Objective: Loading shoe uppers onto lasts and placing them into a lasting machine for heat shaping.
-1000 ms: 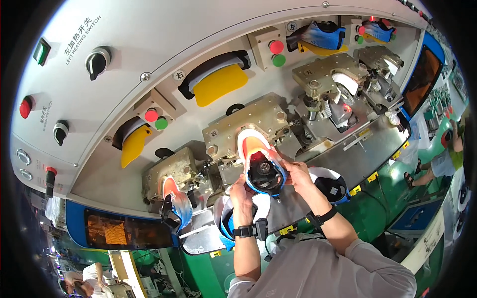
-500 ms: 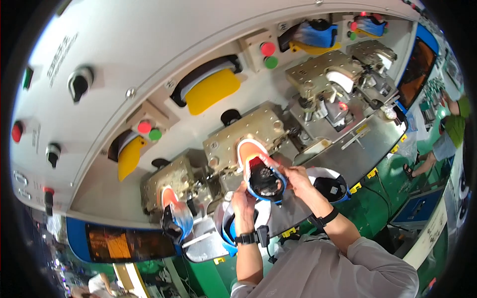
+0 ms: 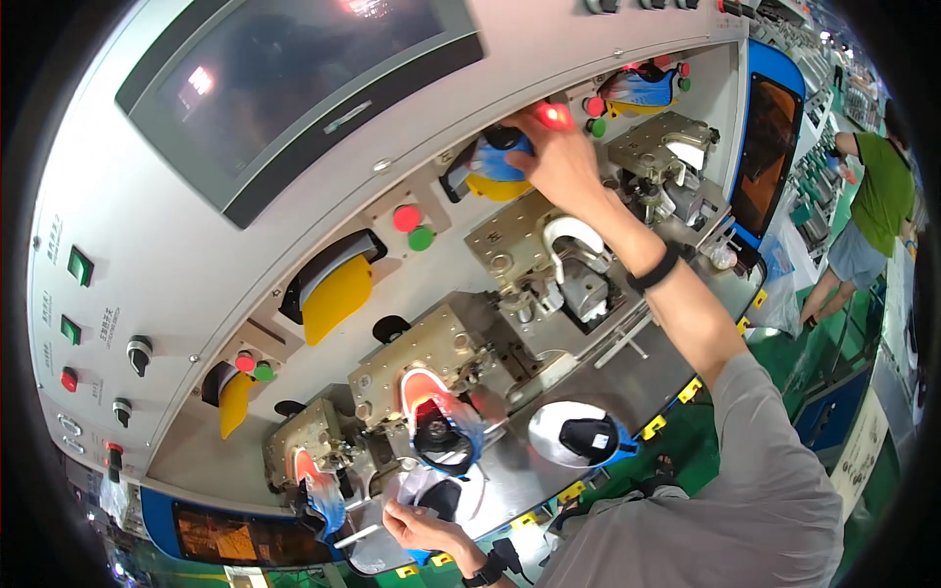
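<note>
My right hand (image 3: 561, 162) reaches up to the machine's sloped panel. Its fingertips are at a lit red button (image 3: 554, 116), and its palm lies over a blue shoe upper (image 3: 487, 159) that sits in a slot on a yellow pad. My left hand (image 3: 423, 529) is low at the machine's front edge, with its fingers closed on a thin white stick (image 3: 358, 536), just below a white shoe piece (image 3: 436, 493). A blue, black and orange shoe (image 3: 441, 423) sits clamped on the middle metal station, with no hand on it.
A white and blue shoe upper (image 3: 583, 436) lies on the metal ledge (image 3: 637, 377). Another shoe (image 3: 314, 480) is mounted on the left station. Yellow pads, red and green buttons and a dark screen (image 3: 294, 78) fill the panel. A person in a green shirt (image 3: 880, 191) stands far right.
Both hands have left the shoe on the middle station. My right hand went up to the red button and my left dropped to the front edge. The view tilted upward.
</note>
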Motion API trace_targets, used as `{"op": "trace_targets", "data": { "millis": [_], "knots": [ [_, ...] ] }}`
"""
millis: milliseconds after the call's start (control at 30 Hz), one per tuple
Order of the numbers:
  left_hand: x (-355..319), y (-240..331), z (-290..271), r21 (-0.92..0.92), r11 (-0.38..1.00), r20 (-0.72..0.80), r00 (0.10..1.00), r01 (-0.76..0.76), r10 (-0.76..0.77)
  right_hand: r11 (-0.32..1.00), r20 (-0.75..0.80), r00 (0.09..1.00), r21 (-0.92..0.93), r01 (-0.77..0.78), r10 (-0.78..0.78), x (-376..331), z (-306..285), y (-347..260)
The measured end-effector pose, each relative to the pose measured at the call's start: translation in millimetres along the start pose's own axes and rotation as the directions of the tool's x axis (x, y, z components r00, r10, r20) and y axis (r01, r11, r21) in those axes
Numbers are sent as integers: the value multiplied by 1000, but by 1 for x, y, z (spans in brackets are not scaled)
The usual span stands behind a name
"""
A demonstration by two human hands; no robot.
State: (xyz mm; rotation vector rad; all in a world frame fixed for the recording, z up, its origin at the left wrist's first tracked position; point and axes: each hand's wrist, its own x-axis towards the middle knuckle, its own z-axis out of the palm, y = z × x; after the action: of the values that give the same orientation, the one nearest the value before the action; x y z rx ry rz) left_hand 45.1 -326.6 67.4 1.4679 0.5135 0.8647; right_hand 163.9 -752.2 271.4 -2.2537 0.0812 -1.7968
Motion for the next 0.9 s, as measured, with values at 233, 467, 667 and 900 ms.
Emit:
{"op": "trace_targets", "data": {
  "millis": [233, 467, 667, 900],
  "knots": [
    [-132, 49, 44, -315, 926, 563, 826, 210, 4, 969, 467, 873, 247, 25, -141, -33, -37, 43],
    [-226, 70, 125, -222, 577, 825, 467, 786, -318, 890, 574, 760, 456, 12, -304, -178, -226, -6],
    [-245, 7, 135, -89, 274, 799, 233, 958, -554, 555, 697, 712, 628, -546, -88, -195, -247, 39],
    [-243, -16, 184, -14, 308, 807, 193, 951, -558, -612, 966, -118, 49, -790, 231, -263, -178, 113]
  ]
}}
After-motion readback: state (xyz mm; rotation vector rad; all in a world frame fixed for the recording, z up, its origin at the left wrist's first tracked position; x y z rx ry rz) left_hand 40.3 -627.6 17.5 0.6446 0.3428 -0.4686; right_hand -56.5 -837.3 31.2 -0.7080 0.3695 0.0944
